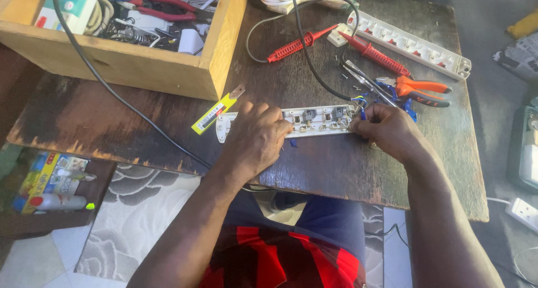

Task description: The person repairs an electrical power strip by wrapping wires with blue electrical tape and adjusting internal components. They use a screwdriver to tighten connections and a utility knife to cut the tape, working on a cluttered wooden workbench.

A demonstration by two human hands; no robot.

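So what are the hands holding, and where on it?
Both grip the opened white plastic power strip: left hand on its left half, right hand at its right, wired end.

The person is wearing a garment patterned in red and black over the torso, with a blue cloth showing just above it, between the two forearms. Both arms are showing bare from fingers to elbow, with no sleeves reaching them. The left hand (255,138) and right hand (389,131) are wearing no gloves, rings or watch.
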